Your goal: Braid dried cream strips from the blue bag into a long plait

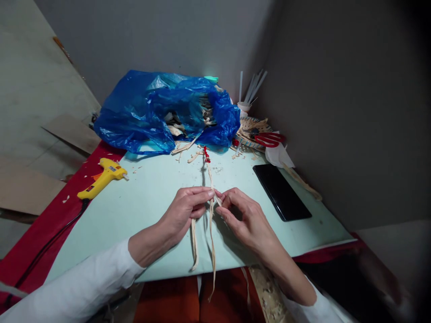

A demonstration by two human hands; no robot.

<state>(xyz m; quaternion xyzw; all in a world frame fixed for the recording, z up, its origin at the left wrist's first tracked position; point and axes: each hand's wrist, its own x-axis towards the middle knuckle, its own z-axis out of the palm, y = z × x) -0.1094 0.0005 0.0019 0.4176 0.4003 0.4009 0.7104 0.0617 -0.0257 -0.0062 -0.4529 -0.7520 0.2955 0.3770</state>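
Note:
Both hands meet over the middle of the pale green table sheet. My left hand (190, 207) pinches pale dried fibre strips (212, 233) between thumb and fingers; their loose ends hang toward the table's front edge. My right hand (240, 215) is closed on the end of a short pale strip (218, 199) just right of the left fingertips. Beyond the fingers, the braided or twisted strip (209, 172) runs away from me to a small red piece (206, 154) at its far end. What kind of red piece it is, I cannot make out.
A blue plastic bag (134, 112) full of dried strips lies at the back. On the left rests a yellow glue gun (101, 179) with its black cord. To the right are a black phone (282, 192), red-handled scissors (271, 139), a woven basket (252, 126) and a cup of glue sticks (244, 106).

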